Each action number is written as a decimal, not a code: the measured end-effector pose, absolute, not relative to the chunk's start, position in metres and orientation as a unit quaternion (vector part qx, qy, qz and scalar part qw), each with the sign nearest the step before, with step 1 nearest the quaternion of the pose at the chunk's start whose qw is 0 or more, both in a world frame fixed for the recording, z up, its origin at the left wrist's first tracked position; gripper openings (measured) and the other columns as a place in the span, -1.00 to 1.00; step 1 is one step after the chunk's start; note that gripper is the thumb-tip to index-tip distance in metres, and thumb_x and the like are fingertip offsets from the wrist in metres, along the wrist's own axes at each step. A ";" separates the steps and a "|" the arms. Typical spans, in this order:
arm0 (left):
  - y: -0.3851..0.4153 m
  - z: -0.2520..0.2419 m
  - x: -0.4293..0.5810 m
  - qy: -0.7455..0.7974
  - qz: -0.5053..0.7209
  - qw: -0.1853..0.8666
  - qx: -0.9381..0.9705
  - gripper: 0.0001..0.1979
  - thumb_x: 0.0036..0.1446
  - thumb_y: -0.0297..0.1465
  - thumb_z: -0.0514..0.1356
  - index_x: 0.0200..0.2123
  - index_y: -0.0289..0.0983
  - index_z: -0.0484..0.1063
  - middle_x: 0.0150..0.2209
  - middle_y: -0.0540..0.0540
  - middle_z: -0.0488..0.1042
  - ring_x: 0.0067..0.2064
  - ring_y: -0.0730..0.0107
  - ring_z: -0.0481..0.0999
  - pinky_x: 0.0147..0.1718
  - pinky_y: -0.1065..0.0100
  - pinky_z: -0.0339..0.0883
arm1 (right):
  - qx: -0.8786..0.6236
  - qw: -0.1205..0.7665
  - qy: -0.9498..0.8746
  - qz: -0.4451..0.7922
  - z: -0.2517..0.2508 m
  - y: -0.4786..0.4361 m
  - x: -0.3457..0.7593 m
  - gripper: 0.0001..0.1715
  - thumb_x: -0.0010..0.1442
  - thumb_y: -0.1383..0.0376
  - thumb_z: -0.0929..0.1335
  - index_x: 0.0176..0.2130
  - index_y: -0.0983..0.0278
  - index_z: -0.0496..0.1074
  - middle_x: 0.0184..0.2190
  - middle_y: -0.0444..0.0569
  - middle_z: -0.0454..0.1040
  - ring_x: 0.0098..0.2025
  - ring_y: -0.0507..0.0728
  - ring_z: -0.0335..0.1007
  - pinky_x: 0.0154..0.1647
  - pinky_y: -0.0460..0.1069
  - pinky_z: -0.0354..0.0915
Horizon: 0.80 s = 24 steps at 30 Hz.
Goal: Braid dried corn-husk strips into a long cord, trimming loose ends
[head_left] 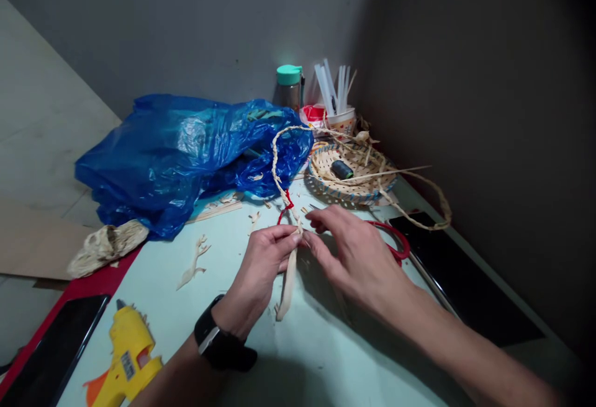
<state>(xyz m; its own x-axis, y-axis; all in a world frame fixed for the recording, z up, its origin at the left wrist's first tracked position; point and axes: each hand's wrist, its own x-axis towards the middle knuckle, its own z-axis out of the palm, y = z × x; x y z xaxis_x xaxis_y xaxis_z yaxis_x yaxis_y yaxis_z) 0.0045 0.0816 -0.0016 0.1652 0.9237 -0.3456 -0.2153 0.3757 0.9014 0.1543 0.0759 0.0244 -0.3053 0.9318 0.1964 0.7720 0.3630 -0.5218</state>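
My left hand [270, 255] pinches a braided cord [278, 168] of pale dried husk near its lower end. A flat loose strip [288, 289] hangs below those fingers. Thumb and forefinger of my right hand [347, 242] stand apart, the thumb tip close to the braid beside my left fingertips. I cannot tell whether it touches the cord. A red tie [289, 200] circles the braid just above my hands. From there the cord loops up and right over a shallow woven basket [319, 187]. Red-handled scissors [400, 242] lie partly hidden beneath my right hand.
A blue plastic bag [186, 146] fills the back left. Behind stand a green-lidded bottle [288, 78] and a paper cup [342, 123] holding glue sticks. A thread spool [342, 169] sits in the basket. A yellow glue gun [128, 354], phone [460, 277] and husk scraps [193, 264] lie around.
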 end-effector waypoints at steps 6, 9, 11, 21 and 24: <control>0.082 0.001 0.001 0.508 0.395 0.629 0.436 -0.78 -0.02 -0.33 0.25 -0.31 -0.33 0.52 -0.44 -0.07 0.49 -0.43 0.40 0.42 -0.41 0.40 0.25 | -0.481 0.217 -0.747 0.405 0.009 0.096 0.157 -0.79 0.29 0.27 0.20 -0.33 0.30 0.32 -0.48 -0.13 0.37 -0.39 0.03 0.25 -0.38 -0.09 0.06; 0.083 0.006 -0.002 0.537 0.363 0.518 0.557 -0.85 0.04 -0.36 0.16 -0.44 -0.32 0.48 -0.44 -0.08 0.50 -0.37 0.34 0.42 -0.37 0.39 0.22 | -0.468 0.233 -0.745 0.414 0.005 0.098 0.154 -0.73 0.28 0.25 0.20 -0.40 0.31 0.34 -0.47 -0.13 0.34 -0.40 0.02 0.20 -0.40 -0.10 0.03; 0.082 0.010 -0.002 0.555 0.328 0.432 0.631 -0.82 0.08 -0.39 0.10 -0.51 -0.29 0.43 -0.47 -0.07 0.49 -0.37 0.33 0.41 -0.35 0.39 0.18 | -0.450 0.253 -0.733 0.443 0.003 0.098 0.152 -0.64 0.30 0.24 0.16 -0.45 0.32 0.34 -0.55 -0.16 0.27 -0.47 -0.01 0.13 -0.44 -0.10 -0.01; 0.062 0.012 0.002 0.624 0.192 0.246 0.717 -0.76 0.18 -0.40 -0.02 -0.48 -0.24 0.37 -0.46 -0.14 0.49 -0.38 0.23 0.42 -0.37 0.35 0.04 | -0.488 0.329 -0.662 0.463 -0.015 0.095 0.138 -0.58 0.20 0.23 0.21 -0.62 0.32 0.28 -0.68 -0.16 0.28 -0.59 -0.03 0.11 -0.51 -0.12 0.02; 0.064 0.007 -0.003 0.612 0.201 0.275 0.714 -0.72 0.18 -0.37 -0.02 -0.53 -0.24 0.36 -0.51 -0.11 0.47 -0.41 0.25 0.40 -0.38 0.37 0.05 | -0.492 0.333 -0.662 0.457 -0.013 0.092 0.136 -0.60 0.19 0.28 0.21 -0.62 0.33 0.33 -0.68 -0.13 0.35 -0.59 -0.02 0.19 -0.50 -0.13 0.08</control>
<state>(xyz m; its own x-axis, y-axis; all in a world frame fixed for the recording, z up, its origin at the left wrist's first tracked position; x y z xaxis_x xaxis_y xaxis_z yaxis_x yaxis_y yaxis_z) -0.0033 0.0640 0.0068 0.1709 0.9840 -0.0493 0.7637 -0.1007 0.6377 0.1360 0.0919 -0.0128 -0.2932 0.9560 -0.0090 0.3466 0.0976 -0.9329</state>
